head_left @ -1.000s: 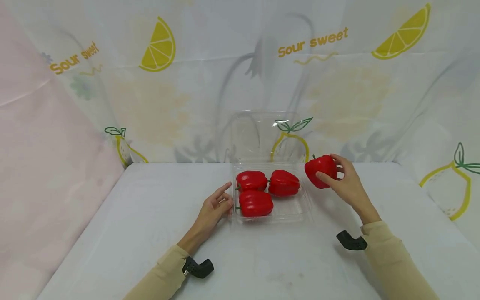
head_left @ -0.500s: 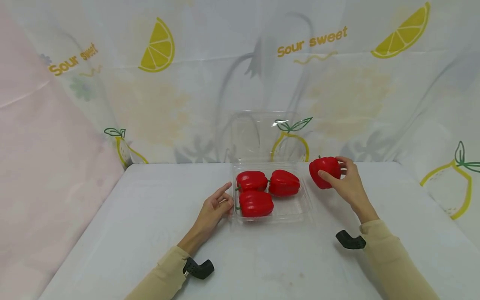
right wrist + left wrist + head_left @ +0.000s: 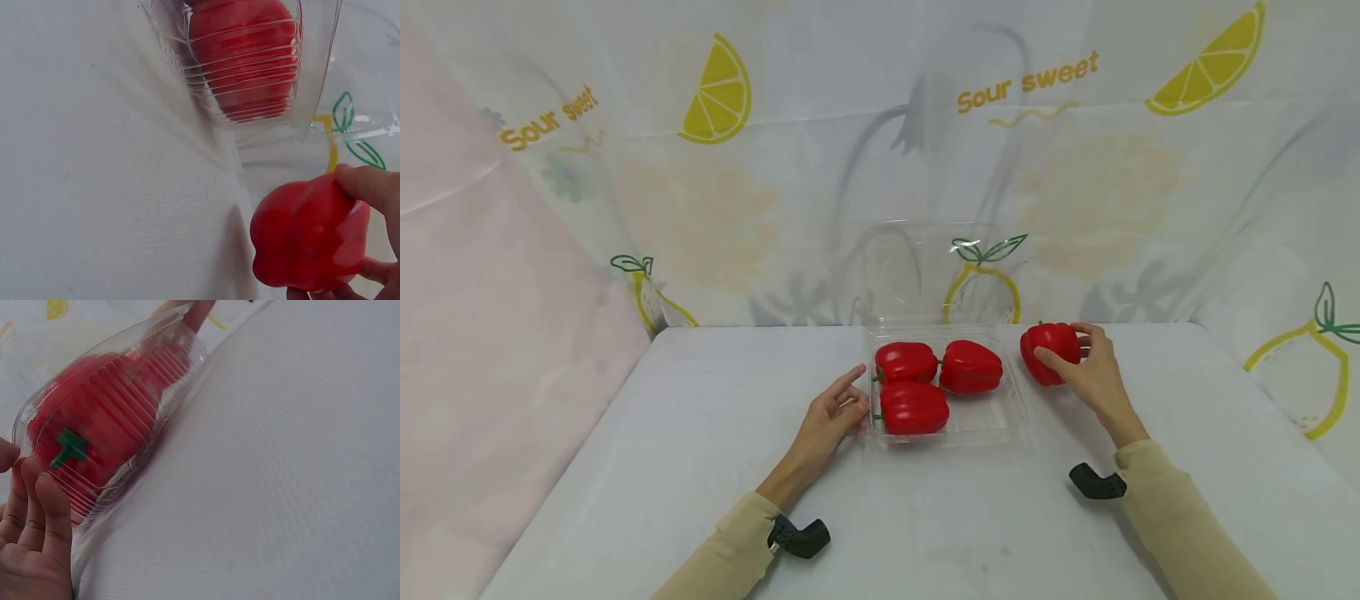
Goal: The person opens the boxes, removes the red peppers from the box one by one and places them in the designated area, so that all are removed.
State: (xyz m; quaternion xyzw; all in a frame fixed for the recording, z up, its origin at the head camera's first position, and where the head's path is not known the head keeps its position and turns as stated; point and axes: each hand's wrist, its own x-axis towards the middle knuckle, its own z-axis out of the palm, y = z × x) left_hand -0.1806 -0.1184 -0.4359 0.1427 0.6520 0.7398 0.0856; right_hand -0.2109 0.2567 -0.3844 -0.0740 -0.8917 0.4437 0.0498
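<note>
Pepper (image 3: 1047, 343) pinched in my right grip (image 3: 1097, 375), thumb across the near face, fingers round the far side, stem up! Two-sided hold, likely because that glossy, rounded skin could slip. Whether it touches the bench (image 3: 700, 492) beneath, I can't tell. Just left of that grip, and apart from it, sits the see-through container (image 3: 992, 415), its lid (image 3: 891, 279) upright along the back, leaving the top uncovered. Inside, one loose pepper (image 3: 972, 367) lies nearest my right grip; farther left, a rear pepper (image 3: 906, 362) and a front pepper (image 3: 914, 409) lie on their sides, touching. And my left grip (image 3: 823, 425)? Grasping nothing, fingers relaxed against the container's opposite wall, probably to steady such light plastic!
</note>
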